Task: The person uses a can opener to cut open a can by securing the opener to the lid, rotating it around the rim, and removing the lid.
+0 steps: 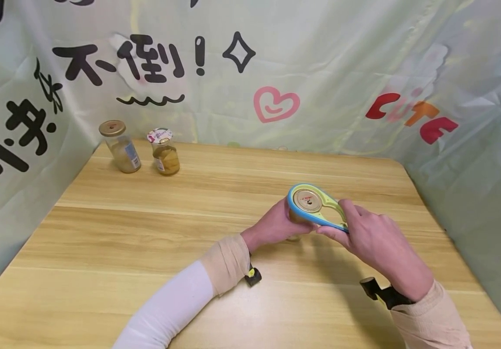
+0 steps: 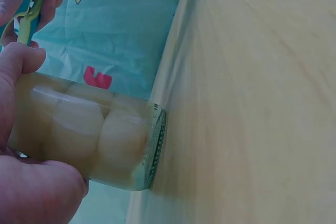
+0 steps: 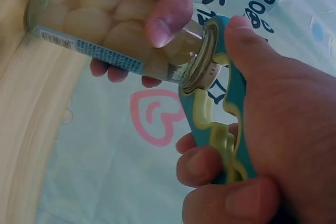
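Note:
My left hand [image 1: 278, 224] grips a glass jar [image 2: 84, 129] of pale round fruit in liquid, just under its neck. A blue and yellow-green jar opener [image 1: 331, 213] sits around the jar's gold lid [image 1: 307, 200]. The fingers of my right hand [image 1: 374, 237] are curled round the opener's handle end. In the right wrist view the opener [image 3: 231, 129] circles the lid, and a blue label with a barcode [image 3: 89, 48] runs along the glass. The jar's base appears close to the table in the left wrist view; whether it touches cannot be told.
At the table's back left stand two more jars: a tall one with a gold lid [image 1: 121, 150] and a shorter one with a patterned lid and yellowish pieces [image 1: 166, 157]. A printed cloth [image 1: 329, 63] hangs behind and beside the wooden table [image 1: 102, 271].

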`<state>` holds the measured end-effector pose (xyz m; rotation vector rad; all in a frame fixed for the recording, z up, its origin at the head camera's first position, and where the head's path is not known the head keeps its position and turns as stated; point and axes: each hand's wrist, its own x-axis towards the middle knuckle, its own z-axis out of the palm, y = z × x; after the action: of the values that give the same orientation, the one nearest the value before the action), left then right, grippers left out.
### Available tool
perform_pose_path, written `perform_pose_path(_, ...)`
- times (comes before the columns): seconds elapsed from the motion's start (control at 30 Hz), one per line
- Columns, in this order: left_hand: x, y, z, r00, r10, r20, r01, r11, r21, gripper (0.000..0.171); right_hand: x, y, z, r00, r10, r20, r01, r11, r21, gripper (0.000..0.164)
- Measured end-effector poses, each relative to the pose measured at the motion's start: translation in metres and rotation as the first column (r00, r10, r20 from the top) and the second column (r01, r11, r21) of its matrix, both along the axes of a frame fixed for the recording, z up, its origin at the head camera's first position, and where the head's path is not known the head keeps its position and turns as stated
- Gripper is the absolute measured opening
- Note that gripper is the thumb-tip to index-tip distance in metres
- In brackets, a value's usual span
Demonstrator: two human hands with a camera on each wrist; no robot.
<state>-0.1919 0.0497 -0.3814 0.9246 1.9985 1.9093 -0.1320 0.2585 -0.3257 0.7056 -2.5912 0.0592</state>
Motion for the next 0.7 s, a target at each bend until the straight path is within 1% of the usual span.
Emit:
perform_pose_path(0.17,-0.0019,0.0004,-0.0023,0.999,-0.038,0.002,0.038,0.998,0.059,0.061,-0.0009,-0.0008,-0.0013,1.0,-0.001,-0.005,0.001,1.0,0.007,0.06)
perform_pose_path(0.23,-0.0027,0.0007,-0.0025,0.999,-0.045,-0.003,0.045,0.997,0.069,0.061,-0.001,-0.001,-0.0012,1.0,-0.004,-0.012,0.004,1.0,0.014,0.061)
perform_pose_path(0.33,-0.0031,0.0009,-0.0022,0.999,-0.037,-0.011,0.038,0.998,0.059,0.062,-0.0005,-0.0007,-0.0002,1.0,-0.011,-0.016,0.011,1.0,0.02,0.062)
perform_pose_path(0.63,-0.0015,0.0,-0.002,1.0,-0.013,-0.02,0.013,1.0,0.022,0.061,0.0017,-0.0018,0.0007,0.998,-0.017,0.057,0.017,1.0,-0.006,0.058)
perform_pose_path(0.7,-0.0012,0.0,-0.0013,1.0,-0.013,-0.024,0.013,1.0,0.021,0.061,0.0017,-0.0015,0.0008,0.998,-0.015,0.059,0.016,1.0,-0.009,0.057)
